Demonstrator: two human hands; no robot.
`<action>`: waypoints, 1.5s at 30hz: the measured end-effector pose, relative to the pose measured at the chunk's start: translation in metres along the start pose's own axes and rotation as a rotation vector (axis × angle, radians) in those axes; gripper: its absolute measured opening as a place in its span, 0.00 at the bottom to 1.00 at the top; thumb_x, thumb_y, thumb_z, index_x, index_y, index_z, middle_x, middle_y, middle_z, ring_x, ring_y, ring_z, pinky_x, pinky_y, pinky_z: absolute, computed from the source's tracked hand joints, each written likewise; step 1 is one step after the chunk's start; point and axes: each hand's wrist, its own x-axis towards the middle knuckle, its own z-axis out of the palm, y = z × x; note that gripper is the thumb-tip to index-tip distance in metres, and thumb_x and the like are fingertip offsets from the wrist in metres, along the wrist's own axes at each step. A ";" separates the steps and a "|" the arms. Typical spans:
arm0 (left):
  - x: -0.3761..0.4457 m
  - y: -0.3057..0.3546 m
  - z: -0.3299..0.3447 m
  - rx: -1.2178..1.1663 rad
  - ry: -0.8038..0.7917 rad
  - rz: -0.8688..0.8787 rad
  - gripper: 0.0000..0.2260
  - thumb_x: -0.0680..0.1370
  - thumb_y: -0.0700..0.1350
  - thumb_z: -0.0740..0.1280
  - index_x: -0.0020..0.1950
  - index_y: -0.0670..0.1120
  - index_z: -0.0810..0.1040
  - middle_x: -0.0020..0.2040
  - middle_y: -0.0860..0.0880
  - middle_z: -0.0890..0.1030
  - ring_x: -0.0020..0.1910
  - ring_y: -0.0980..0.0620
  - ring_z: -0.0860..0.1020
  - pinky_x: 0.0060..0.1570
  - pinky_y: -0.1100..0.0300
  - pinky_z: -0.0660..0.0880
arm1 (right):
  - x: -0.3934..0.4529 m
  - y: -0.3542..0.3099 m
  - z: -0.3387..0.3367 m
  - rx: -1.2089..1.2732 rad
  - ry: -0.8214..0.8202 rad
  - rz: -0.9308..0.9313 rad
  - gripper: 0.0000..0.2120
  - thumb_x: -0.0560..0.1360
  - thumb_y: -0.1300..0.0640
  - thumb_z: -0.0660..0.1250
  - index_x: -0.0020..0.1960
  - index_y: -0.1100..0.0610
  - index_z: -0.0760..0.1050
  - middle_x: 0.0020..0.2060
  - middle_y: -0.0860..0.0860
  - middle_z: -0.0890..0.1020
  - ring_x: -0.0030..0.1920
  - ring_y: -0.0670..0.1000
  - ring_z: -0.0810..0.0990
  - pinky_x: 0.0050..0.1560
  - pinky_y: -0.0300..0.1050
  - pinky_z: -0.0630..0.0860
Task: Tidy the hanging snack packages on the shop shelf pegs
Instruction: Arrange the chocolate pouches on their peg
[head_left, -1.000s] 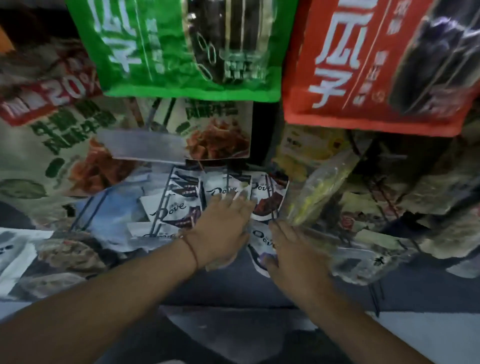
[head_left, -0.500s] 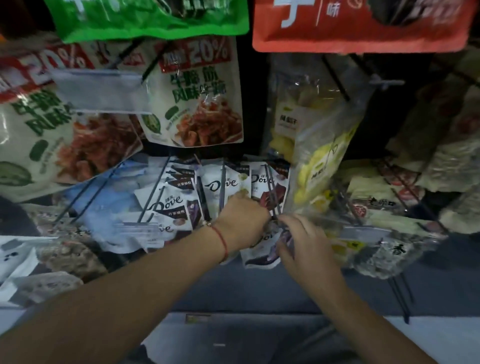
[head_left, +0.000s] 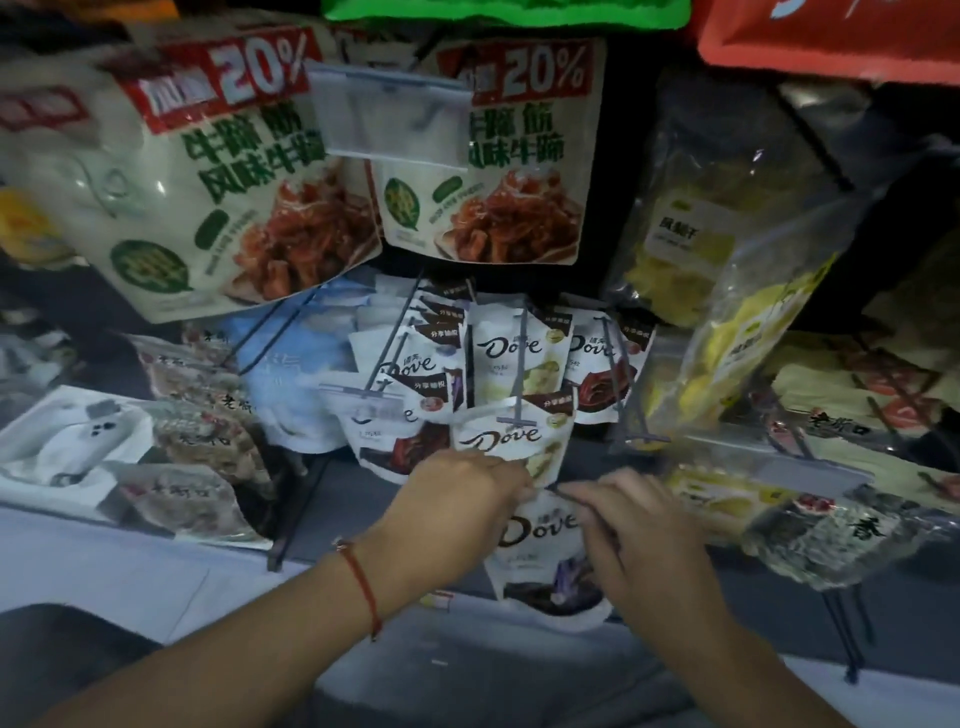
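The Dove pouch (head_left: 540, 540) I am working on hangs low in the centre of my view, directly under the front Dove pouch on the middle peg (head_left: 511, 441). Its long axis runs roughly 12 to 6 o'clock, printed face toward me, top edge at 12 and dark bottom at 6, tilted slightly toward 5.

My two hands meet at its top edge. The left hand (head_left: 457, 499) comes in from 8 o'clock and its fingers curl onto the upper left corner, pinching the pouch, as far as I can judge. The right hand (head_left: 639, 525) comes in from 4 o'clock; its fingertips (head_left: 571, 491) sit at the top right, beside a thin dark rod that looks like the peg tip (head_left: 563, 493). Whether that hand grips the peg, the pouch, or both, I cannot tell.

The move ahead turns on the hang hole, which I cannot see, lining up with that peg tip just at 12 o'clock of the pouch. Both hands are about equally near; the right one is closer to the peg.

Further out, more Dove pouches (head_left: 597, 358) fill the pegs at 12 o'clock, the big 20% snack bags (head_left: 488, 171) hang above them, and a clear yellow bag (head_left: 727, 338) hangs at 2 o'clock.
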 end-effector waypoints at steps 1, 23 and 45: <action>-0.010 -0.008 -0.002 -0.015 -0.003 -0.040 0.07 0.76 0.48 0.67 0.39 0.51 0.77 0.32 0.53 0.79 0.31 0.51 0.77 0.31 0.61 0.73 | 0.003 -0.009 0.006 0.023 -0.036 0.002 0.11 0.76 0.58 0.63 0.56 0.49 0.78 0.44 0.44 0.76 0.43 0.47 0.74 0.40 0.42 0.72; -0.088 -0.163 -0.032 -0.123 0.176 -0.490 0.14 0.82 0.55 0.58 0.51 0.50 0.80 0.45 0.53 0.81 0.44 0.49 0.77 0.40 0.54 0.74 | 0.148 -0.078 0.119 -0.096 -0.207 0.060 0.25 0.79 0.57 0.64 0.74 0.56 0.64 0.69 0.52 0.72 0.72 0.53 0.65 0.73 0.49 0.60; -0.082 -0.177 -0.044 -0.349 0.152 -0.490 0.11 0.80 0.52 0.63 0.44 0.51 0.82 0.43 0.53 0.80 0.42 0.57 0.78 0.46 0.53 0.77 | 0.099 -0.093 0.113 0.060 0.002 0.005 0.08 0.78 0.54 0.64 0.45 0.56 0.80 0.37 0.44 0.79 0.42 0.48 0.76 0.66 0.45 0.67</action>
